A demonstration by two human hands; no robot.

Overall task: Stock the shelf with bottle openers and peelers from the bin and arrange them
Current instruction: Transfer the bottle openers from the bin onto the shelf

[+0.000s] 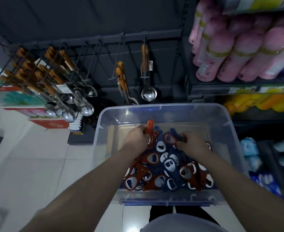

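Bin: heaped openers. Left hand, grip curled round orange opener; right hand, grip seemingly pinching blue opener. Best lifted singly, untangled.

Nothing readable anywhere: the white tags on the hanging ladles are blurred, the yellow price strips under the pink rolls show only smudges, and the print on the red box at left is too soft to make out.

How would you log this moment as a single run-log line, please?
stage: picking stock | bin: openers piled inside | left hand: grips orange opener | right hand: pinches second opener
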